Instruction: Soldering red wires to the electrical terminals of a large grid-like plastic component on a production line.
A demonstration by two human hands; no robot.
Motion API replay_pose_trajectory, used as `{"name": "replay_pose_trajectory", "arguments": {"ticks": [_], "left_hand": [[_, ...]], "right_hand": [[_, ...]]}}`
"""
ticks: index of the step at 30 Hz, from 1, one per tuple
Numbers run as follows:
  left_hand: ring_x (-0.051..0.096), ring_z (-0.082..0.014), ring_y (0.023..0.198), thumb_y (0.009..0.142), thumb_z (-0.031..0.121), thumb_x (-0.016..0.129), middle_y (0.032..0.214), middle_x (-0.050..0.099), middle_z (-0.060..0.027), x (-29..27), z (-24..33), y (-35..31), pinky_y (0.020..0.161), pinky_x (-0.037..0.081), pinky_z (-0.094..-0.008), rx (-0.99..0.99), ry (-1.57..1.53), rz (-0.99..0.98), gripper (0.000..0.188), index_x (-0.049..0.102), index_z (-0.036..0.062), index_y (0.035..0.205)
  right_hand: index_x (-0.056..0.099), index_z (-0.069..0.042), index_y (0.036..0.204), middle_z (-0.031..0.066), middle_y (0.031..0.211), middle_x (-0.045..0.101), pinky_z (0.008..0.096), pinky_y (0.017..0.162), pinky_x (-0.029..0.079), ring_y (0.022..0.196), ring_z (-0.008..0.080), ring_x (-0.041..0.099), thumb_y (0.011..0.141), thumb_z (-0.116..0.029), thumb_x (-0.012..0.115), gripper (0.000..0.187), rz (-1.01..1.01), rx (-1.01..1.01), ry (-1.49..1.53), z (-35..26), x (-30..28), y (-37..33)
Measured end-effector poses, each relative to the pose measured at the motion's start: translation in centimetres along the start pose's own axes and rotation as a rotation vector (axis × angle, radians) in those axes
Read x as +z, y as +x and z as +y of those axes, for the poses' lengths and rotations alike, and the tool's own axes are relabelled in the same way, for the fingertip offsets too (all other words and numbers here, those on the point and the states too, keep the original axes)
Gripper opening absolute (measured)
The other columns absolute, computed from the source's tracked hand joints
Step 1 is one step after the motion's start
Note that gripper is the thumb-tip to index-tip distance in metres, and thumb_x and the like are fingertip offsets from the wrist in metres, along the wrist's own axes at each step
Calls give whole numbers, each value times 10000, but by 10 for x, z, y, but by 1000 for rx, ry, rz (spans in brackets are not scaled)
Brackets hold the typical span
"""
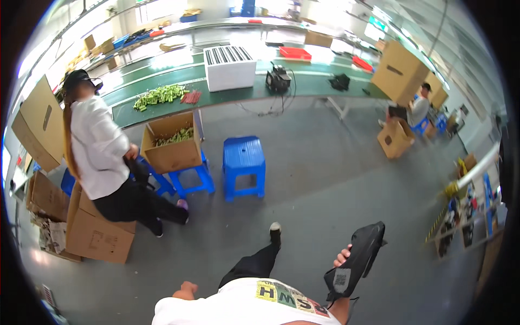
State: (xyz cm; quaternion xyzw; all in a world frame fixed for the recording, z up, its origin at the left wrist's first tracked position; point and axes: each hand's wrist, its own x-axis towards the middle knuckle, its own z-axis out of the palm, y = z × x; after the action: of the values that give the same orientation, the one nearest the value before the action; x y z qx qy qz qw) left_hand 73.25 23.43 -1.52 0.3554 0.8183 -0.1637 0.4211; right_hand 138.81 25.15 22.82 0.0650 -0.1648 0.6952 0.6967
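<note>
My right hand (342,257) is at the lower right, its fingers curled around a long black case-like thing (362,254). A pale square patch marks the near end of this thing, and a thin dark cord hangs by it; its exact kind is not clear. Down at my left side, my left hand (188,288) hangs beside my white shirt (216,303). Nothing shows near its fingers, which are too small and blurred to read. One of my legs (254,268) in black trousers is stretched forward on the grey floor (303,211).
A blue stool (244,165) stands ahead, left of centre. Beside it, an open carton (172,154) of green pieces rests on stools. A person in white (103,146) stands at left near cartons (100,235). The green bench (179,81) bears a white box (230,75). Another person (418,108) sits far right.
</note>
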Motion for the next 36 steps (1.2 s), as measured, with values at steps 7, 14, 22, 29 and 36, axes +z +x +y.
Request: {"name": "replay_pose_trajectory", "arguments": {"ticks": [7, 14, 22, 29, 36], "left_hand": [[681, -265, 796, 838, 470, 662, 927, 737, -115, -31, 480, 4, 738, 539, -373, 465, -276, -12, 484, 732, 31, 1031], [688, -206, 838, 890, 358, 718, 981, 744, -86, -233, 754, -124, 789, 541, -312, 1000, -994, 271, 457, 675, 46, 1222], [689, -237, 814, 831, 400, 731, 949, 746, -83, -139, 814, 34, 762, 541, -340, 49, -969, 662, 445, 728, 42, 1095], [679, -246, 812, 813, 419, 697, 915, 744, -90, 9, 944, 62, 751, 535, -361, -501, -1109, 169, 417, 753, 43, 985], [673, -249, 795, 828, 328, 719, 900, 739, -132, -170, 1002, -5, 733, 531, -343, -220, -907, 500, 351, 746, 7, 968]], "right_hand": [[388, -96, 1467, 134, 1255, 580, 414, 885, 455, 1037, 265, 581, 960, -282, 614, 584, -84, 201, 188, -138, -99, 272], [464, -61, 1399, 132, 1220, 611, 386, 870, 473, 1010, 248, 605, 956, -292, 625, 524, 71, 314, -66, -248, -111, 613], [537, -19, 1332, 130, 1180, 649, 353, 863, 499, 981, 222, 632, 927, -310, 679, 519, 331, 396, -834, -321, -296, 955], [600, 18, 1273, 128, 1144, 682, 325, 857, 521, 955, 199, 655, 902, -327, 727, 522, 539, 539, -1319, -401, -468, 1207], [638, 50, 1236, 136, 1129, 700, 309, 863, 536, 947, 194, 671, 874, -346, 774, 554, 675, 586, -1616, -434, -554, 1268]]}}
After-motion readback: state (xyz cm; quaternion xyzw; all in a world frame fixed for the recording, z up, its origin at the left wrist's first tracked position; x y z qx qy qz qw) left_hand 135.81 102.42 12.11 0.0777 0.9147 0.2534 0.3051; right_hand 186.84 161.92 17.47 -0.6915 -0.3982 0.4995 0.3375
